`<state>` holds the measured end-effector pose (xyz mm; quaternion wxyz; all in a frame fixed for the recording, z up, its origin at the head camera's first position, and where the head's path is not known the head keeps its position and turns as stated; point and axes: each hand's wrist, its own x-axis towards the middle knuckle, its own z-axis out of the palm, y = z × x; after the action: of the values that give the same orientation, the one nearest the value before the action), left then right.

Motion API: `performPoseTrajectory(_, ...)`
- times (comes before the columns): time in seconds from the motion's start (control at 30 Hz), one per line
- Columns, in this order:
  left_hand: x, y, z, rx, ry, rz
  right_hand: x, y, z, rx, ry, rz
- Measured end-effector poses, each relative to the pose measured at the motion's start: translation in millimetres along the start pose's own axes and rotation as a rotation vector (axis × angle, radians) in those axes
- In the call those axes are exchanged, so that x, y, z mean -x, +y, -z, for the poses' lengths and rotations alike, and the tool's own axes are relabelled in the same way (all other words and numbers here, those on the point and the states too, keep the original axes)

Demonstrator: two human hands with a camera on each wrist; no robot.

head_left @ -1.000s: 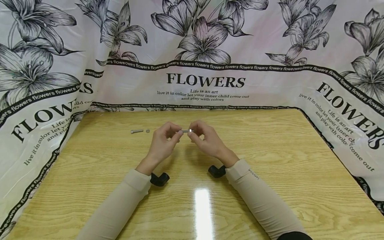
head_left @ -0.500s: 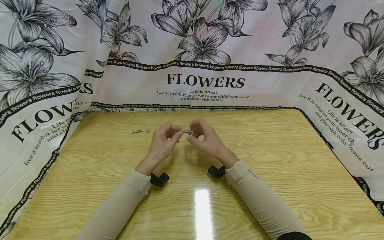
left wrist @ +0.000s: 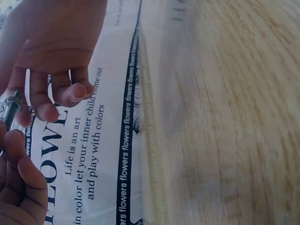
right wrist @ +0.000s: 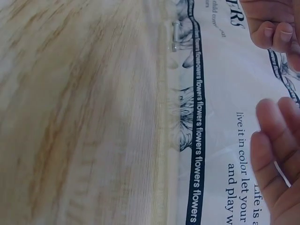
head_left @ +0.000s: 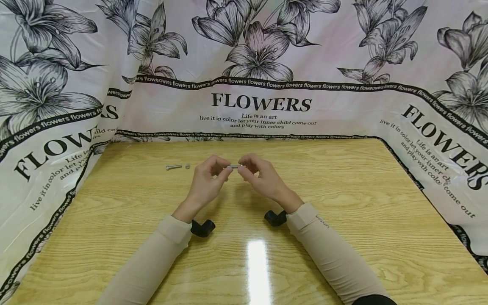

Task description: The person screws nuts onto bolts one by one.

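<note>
Change vs half a second ago, head view: the right hand [head_left: 263, 176] had thumb and index spread off the nut [left wrist: 15, 101]; now they're back together around it, mostly covering it. Pinch matches the one a second ago. Left hand [head_left: 206, 180] looks the same throughout, as do the loose parts at left.

Hands now: left has thumb and fingertips pinched on one end of the held bolt [head_left: 234, 167], near the middle of the frame, above the table [head_left: 343, 212]. Right pinches at the nut end. Short bare length of bolt shows between the two; hands don't touch each other. Left wrist view, left edge: nut sits on the threads, bolt tilted in that view; the right hand's remaining fingers hang bent and spread. Right wrist view doesn't show the pinch.

Rest of head view: second bolt [head_left: 173, 167] lies left of centre, loose nut [head_left: 187, 166] just beside its right end, not touching. Printed cloth [head_left: 263, 114] hangs behind.
</note>
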<state>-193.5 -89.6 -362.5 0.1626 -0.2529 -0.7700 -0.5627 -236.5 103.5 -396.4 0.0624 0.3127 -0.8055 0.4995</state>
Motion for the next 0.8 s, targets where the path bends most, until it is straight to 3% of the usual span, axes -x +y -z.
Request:
performPoseTrajectory(0.2,-0.1,0.2,-0.1,0.002,0.005,-0.002,0.4,-16.9,1.4,-0.002,0.007,0.08)
performPoseTrajectory(0.33,-0.2,1.0,-0.3,0.003,-0.003,0.002,1.9,-34.3,4.8,0.004,0.001,0.066)
performPoseTrajectory(0.57,-0.2,2.6,-0.2,0.0,0.001,0.008,-0.3,-5.6,0.3,0.001,-0.01,-0.012)
performPoseTrajectory(0.8,-0.3,0.3,-0.3,0.005,-0.003,0.01,-0.6,1.4,-0.7,-0.03,-0.006,0.067)
